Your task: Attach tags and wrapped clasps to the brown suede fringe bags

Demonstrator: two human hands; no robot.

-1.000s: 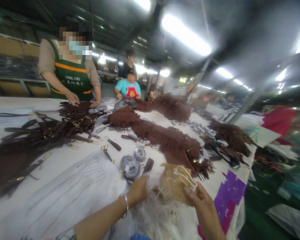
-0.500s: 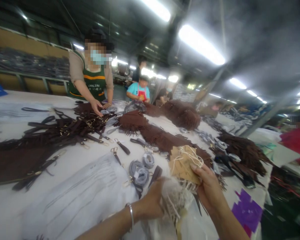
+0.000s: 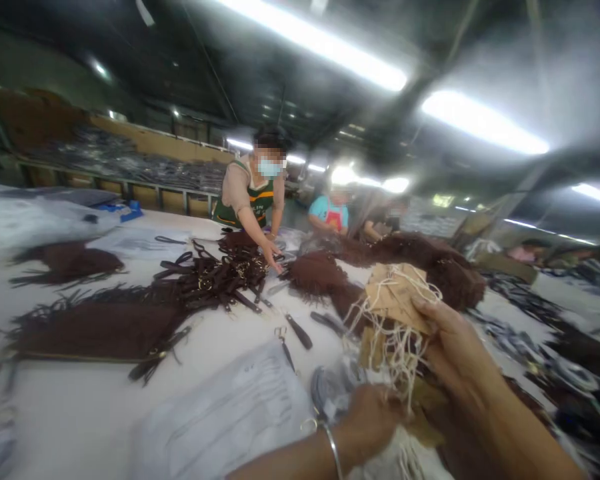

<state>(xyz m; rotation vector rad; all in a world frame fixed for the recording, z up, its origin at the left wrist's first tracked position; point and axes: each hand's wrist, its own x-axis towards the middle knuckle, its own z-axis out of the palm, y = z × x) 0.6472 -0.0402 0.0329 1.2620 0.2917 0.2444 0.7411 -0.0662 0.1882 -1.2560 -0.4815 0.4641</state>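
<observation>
In my right hand (image 3: 455,347) is a bunch of brown paper hang tags (image 3: 397,293), gripped with the thumb on top. White strings (image 3: 403,353) dangle from them in a tangle. My left hand (image 3: 373,420), with a silver bangle at the wrist, is closed on the hanging strings just below; its fingertips are blurred. More brown tags (image 3: 427,407) and strings lie beneath the hands. Beside my left hand rest coiled grey straps in clear wrapping (image 3: 333,387). A plastic bag (image 3: 230,413) lies flat on the table to the left.
Dark wrist straps with metal clips (image 3: 215,277) are heaped mid-table, near a co-worker's hand (image 3: 270,253). Brown fringed bags (image 3: 95,327) lie at left, and more brown fringed pieces (image 3: 430,260) are piled behind the tags. Wrapped straps (image 3: 535,347) lie on the right.
My view has swung left. My right hand has raised the tags, and more strings now hang free. My left hand has gone from the clear plastic bag to the strings.
</observation>
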